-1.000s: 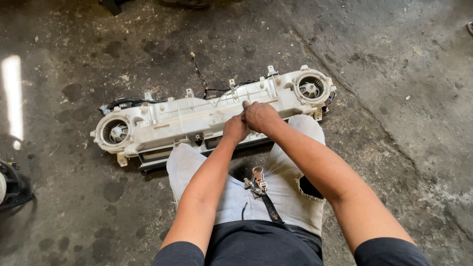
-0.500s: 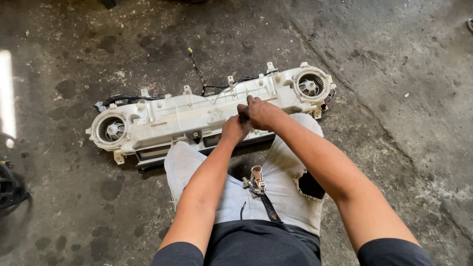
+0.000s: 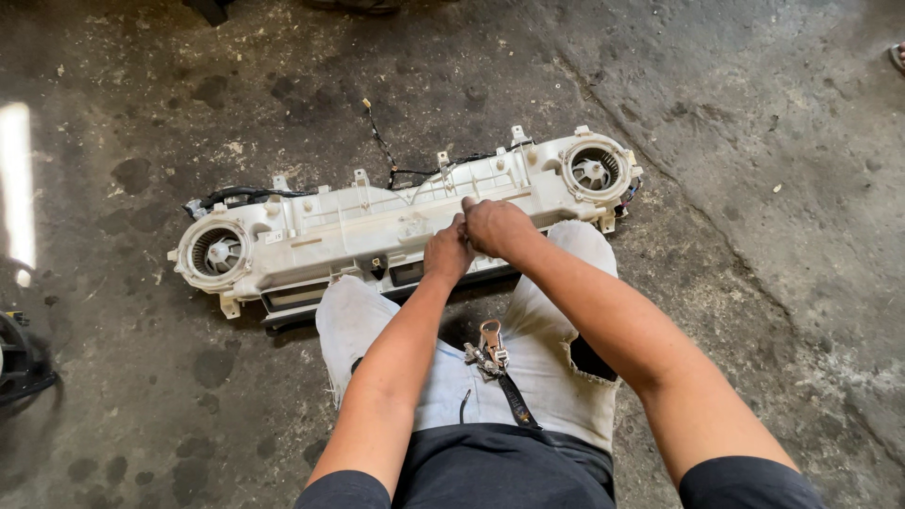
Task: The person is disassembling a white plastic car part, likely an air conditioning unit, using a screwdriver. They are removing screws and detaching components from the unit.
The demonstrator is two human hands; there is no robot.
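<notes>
Two hands, left hand (image 3: pixel 446 253) and right hand (image 3: pixel 494 226), clenched together on the white plastic housing (image 3: pixel 377 226); a brittle tab could be snapped if forced.

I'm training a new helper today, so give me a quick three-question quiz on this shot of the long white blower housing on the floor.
1. True or false: both hands meet on the middle of the white blower housing.
2. Multiple choice: the round fan openings sit A) side by side at the centre, B) one at each end, C) on the left end only.
3. What hangs at the person's waist, over the lap?

Key
1. True: the left hand and right hand touch together there.
2. B: left fan opening, right fan opening.
3. A key clip on a dark strap.
</notes>
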